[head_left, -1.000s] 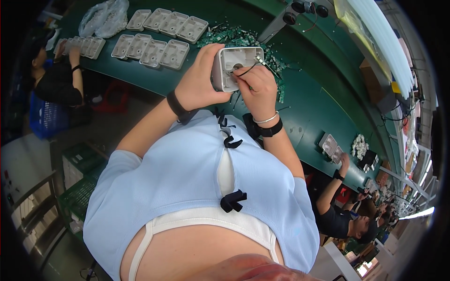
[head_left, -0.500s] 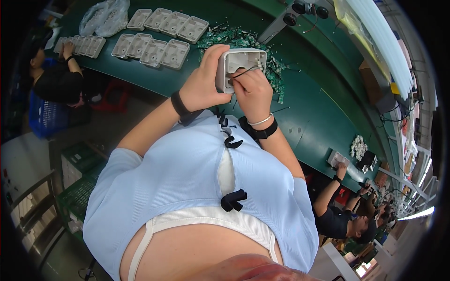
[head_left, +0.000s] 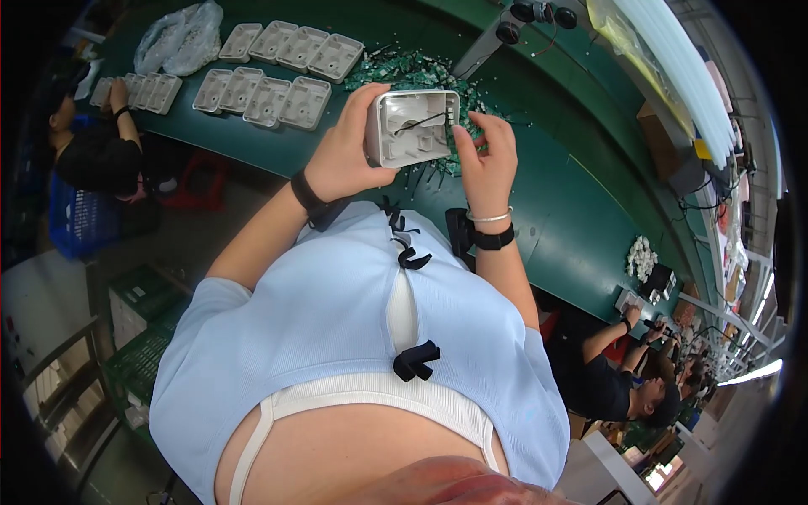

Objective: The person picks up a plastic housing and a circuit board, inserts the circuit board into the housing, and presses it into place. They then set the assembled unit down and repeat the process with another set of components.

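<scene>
Fingers (head_left: pixel 364 95) of our left hand (head_left: pixel 338 157) grasp a grey box (head_left: pixel 412 152) holding a black wire (head_left: pixel 421 123). Our right hand (head_left: pixel 490 166), fingers parted, hovers at the box's right.

the housing (head_left: pixel 421 150) in the left hand (head_left: pixel 347 153) is a plain pale grey, and the thin wire (head_left: pixel 422 123) inside it is black; the housings in rows (head_left: pixel 267 102) are the same pale grey; the bench (head_left: pixel 547 210) is deep green, crossed by a thin yellowish line; the heap of small parts (head_left: pixel 411 69) mixes bright green, black strands and white specks; the bag (head_left: pixel 183 40) is cloudy clear over whitish contents; the shirt (head_left: pixel 311 328) is light blue, finely ribbed, with black bows (head_left: pixel 417 361) and a white band (head_left: pixel 358 387) beneath; the wristband (head_left: pixel 494 238) is black, the bracelet (head_left: pixel 491 216) silvery; the basket (head_left: pixel 77 225) is blue, the folded sheet (head_left: pixel 627 71) yellow
</scene>
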`<state>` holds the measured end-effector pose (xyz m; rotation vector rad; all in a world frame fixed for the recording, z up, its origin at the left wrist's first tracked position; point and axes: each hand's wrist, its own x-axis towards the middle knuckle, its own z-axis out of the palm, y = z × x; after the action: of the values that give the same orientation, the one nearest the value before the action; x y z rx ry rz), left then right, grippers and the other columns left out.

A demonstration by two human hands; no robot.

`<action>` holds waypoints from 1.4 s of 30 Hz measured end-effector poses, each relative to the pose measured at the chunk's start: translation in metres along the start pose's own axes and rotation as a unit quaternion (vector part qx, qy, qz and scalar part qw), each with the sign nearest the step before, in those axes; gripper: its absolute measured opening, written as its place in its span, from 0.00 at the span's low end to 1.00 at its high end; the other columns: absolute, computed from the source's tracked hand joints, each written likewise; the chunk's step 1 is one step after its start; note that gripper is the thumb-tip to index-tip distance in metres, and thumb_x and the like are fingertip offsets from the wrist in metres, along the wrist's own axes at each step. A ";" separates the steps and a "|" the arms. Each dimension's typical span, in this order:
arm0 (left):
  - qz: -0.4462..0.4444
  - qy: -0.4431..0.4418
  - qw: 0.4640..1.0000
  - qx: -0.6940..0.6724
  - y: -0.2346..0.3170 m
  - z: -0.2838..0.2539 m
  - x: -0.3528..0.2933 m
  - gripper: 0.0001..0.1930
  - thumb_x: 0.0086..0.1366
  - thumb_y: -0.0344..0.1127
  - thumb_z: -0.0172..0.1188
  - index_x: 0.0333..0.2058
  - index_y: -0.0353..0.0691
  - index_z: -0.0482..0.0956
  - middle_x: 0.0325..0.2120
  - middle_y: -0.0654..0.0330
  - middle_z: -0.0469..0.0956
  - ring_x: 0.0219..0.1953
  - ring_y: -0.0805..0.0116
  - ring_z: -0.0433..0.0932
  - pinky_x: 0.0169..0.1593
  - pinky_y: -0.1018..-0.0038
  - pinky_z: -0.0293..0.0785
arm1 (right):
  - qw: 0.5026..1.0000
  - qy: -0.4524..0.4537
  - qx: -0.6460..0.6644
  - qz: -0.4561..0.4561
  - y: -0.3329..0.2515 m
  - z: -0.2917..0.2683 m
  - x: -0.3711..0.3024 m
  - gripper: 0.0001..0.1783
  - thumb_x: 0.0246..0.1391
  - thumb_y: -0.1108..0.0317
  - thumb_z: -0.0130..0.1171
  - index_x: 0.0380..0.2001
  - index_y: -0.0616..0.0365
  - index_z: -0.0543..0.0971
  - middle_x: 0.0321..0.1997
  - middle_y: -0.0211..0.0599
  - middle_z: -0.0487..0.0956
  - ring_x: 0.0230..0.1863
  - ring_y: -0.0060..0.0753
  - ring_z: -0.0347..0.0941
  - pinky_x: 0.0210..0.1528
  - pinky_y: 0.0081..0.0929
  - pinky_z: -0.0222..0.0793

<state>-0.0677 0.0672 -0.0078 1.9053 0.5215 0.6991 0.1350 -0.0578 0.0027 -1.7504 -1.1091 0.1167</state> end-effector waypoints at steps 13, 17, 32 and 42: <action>-0.007 -0.007 0.998 0.060 -0.005 0.002 -0.001 0.53 0.45 0.29 0.73 0.70 0.40 0.54 0.66 0.50 0.60 0.61 0.52 0.74 0.59 0.64 0.77 | 1.000 -0.003 -0.018 0.016 0.007 0.005 -0.009 0.10 0.52 0.76 0.70 0.38 0.60 0.82 0.43 0.40 0.86 0.44 0.33 0.82 0.47 0.31 0.77; 0.020 0.000 0.995 0.100 -0.009 0.003 -0.002 0.54 0.44 0.35 0.74 0.69 0.38 0.53 0.65 0.46 0.61 0.64 0.44 0.70 0.63 0.61 0.72 | 0.989 -0.054 0.035 -0.135 0.009 0.002 -0.010 0.13 0.51 0.79 0.70 0.40 0.61 0.81 0.43 0.40 0.85 0.43 0.33 0.82 0.46 0.28 0.77; -0.042 0.006 0.999 0.011 -0.028 0.004 -0.007 0.55 0.45 0.38 0.76 0.69 0.36 0.53 0.64 0.44 0.62 0.64 0.45 0.70 0.65 0.61 0.71 | 0.945 -0.234 0.066 -0.219 -0.004 0.000 -0.017 0.14 0.48 0.79 0.72 0.40 0.59 0.85 0.41 0.36 0.82 0.44 0.41 0.78 0.45 0.29 0.74; -0.049 -0.015 0.999 0.010 -0.046 -0.005 -0.011 0.55 0.46 0.33 0.75 0.71 0.37 0.51 0.62 0.47 0.66 0.57 0.56 0.78 0.57 0.65 0.77 | 0.945 -0.281 0.165 -0.007 0.009 0.032 -0.022 0.11 0.52 0.76 0.70 0.40 0.59 0.85 0.42 0.37 0.84 0.42 0.41 0.79 0.45 0.31 0.75</action>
<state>-0.0813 0.0825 -0.0506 1.8923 0.6012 0.6028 0.1106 -0.0518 -0.0280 -1.4352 -1.4088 0.7901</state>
